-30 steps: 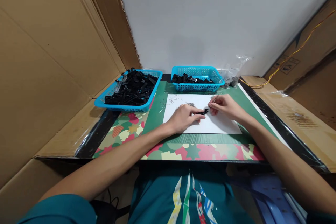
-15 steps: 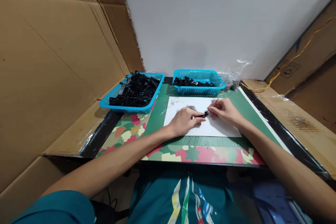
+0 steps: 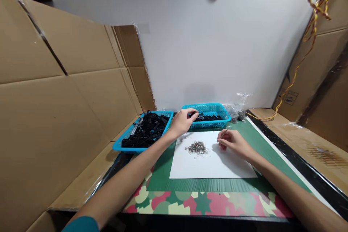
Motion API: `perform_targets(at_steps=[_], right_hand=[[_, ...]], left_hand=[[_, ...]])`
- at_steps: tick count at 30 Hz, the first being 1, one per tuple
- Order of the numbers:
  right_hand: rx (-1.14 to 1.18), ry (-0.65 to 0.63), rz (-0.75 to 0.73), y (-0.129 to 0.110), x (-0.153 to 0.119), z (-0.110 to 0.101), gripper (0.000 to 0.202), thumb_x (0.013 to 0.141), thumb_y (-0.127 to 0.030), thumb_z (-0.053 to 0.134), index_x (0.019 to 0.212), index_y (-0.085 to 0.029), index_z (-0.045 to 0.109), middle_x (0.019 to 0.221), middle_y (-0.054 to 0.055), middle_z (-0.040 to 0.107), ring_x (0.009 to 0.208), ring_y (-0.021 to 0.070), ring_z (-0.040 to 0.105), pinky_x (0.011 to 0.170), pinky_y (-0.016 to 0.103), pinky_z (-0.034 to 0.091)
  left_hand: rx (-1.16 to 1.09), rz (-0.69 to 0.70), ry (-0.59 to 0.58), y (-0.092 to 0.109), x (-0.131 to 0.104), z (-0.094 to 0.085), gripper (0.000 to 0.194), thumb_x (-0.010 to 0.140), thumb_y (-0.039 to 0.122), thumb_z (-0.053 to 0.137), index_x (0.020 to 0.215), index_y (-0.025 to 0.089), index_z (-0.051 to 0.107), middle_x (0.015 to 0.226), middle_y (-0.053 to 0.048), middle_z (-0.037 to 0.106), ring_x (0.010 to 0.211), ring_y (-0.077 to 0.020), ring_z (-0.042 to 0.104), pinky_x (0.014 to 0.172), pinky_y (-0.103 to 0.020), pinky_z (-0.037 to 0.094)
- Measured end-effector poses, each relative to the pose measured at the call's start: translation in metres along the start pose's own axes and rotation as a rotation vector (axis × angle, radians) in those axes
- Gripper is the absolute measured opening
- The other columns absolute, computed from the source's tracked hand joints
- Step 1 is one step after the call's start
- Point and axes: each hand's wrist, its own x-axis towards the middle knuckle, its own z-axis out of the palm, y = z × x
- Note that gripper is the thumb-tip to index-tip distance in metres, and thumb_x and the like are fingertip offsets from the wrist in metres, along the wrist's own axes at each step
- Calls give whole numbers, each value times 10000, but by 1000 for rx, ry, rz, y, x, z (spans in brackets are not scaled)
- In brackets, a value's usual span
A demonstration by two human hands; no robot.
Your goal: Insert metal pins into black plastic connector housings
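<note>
My left hand (image 3: 182,121) reaches over the near left corner of the right blue basket (image 3: 209,124), which holds small black plastic pieces (image 3: 208,117). Its fingers and thumb are curled close together at the pieces; what lies between them is hidden. Above the white sheet (image 3: 187,168), my right hand (image 3: 231,142) is closed on a thin metal tool, apparently tweezers (image 3: 225,132). To its left, a pile of tiny metal parts (image 3: 197,147) lies on the sheet.
A larger blue basket (image 3: 130,149), heaped with black pieces (image 3: 148,128), stands at the left. Clear plastic bags (image 3: 237,111) sit beside the right basket. Cardboard walls (image 3: 89,105) flank the table, and a yellow-red twisted cable (image 3: 295,74) hangs at the right.
My left hand has moved from the sheet up to the right basket, with the black piece it held no longer visible. My right hand stays over the sheet. The view has tilted upward.
</note>
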Motion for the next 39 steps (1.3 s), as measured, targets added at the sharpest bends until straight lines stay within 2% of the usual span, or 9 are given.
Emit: perform_targets(at_steps=[3, 8, 13, 18, 23, 27, 29, 34, 39], right_hand=[[-6, -25, -6, -1, 2, 3, 215, 875, -407, 685, 842, -206, 618, 684, 25, 698, 631, 213, 714, 624, 336, 559], [-31, -52, -28, -2, 4, 3, 154, 914, -363, 646, 852, -230, 600, 676, 25, 698, 643, 217, 702, 651, 352, 553], [-71, -45, -61, -5, 4, -8, 197, 928, -388, 641, 835, -220, 593, 702, 29, 681, 660, 198, 665, 655, 334, 536], [53, 76, -57, -7, 7, -29, 307, 898, -501, 664, 855, -212, 571, 724, 19, 649, 662, 181, 632, 651, 327, 534], [155, 135, 51, -6, 8, -50, 189, 789, -395, 618, 759, -218, 558, 627, -14, 565, 530, 148, 531, 535, 297, 435], [-71, -22, 104, -4, 2, -56, 188, 790, -348, 563, 671, -206, 590, 543, -39, 451, 488, 118, 363, 479, 267, 266], [-262, -96, 86, -3, -1, -55, 227, 810, -372, 608, 668, -197, 626, 566, -29, 484, 521, 125, 391, 500, 268, 269], [-553, -66, 94, 5, -3, -44, 242, 812, -402, 687, 695, -192, 713, 604, 14, 588, 557, 162, 473, 537, 293, 298], [-592, -52, 53, 18, -3, -36, 223, 789, -388, 680, 667, -202, 697, 642, 40, 652, 611, 193, 541, 577, 304, 344]], left_hand=[[164, -32, -131, -1, 47, 2, 358, 1013, 437, 591, 1222, 233, 799, 1146, -83, 814, 1044, -246, 738, 866, -302, 525], [254, -6, -263, 5, 97, 34, 238, 952, 368, 680, 1036, 213, 840, 1025, -110, 824, 1025, -269, 743, 883, -319, 523], [291, 71, -432, 12, 108, 60, 130, 858, 326, 773, 813, 209, 808, 872, -96, 809, 943, -276, 747, 982, -354, 491], [272, 130, -497, 8, 102, 58, 282, 954, 447, 637, 894, 222, 796, 844, -54, 786, 897, -235, 715, 979, -324, 469], [247, 126, -461, -8, 94, 24, 399, 1006, 484, 507, 1099, 211, 783, 955, -56, 787, 892, -221, 683, 877, -303, 471], [251, 68, -399, -31, 83, -27, 411, 983, 465, 510, 1093, 169, 772, 1047, -91, 784, 904, -218, 668, 811, -292, 468], [264, 18, -404, -47, 74, -56, 382, 970, 446, 515, 1004, 166, 772, 988, -82, 785, 854, -200, 661, 770, -281, 466], [333, -171, -470, -92, 42, -115, 341, 886, 470, 622, 754, 175, 735, 678, -44, 709, 606, -153, 564, 604, -268, 414], [376, -304, -511, -123, 7, -136, 276, 824, 437, 720, 699, 192, 710, 673, -26, 715, 605, -150, 585, 600, -264, 421]])
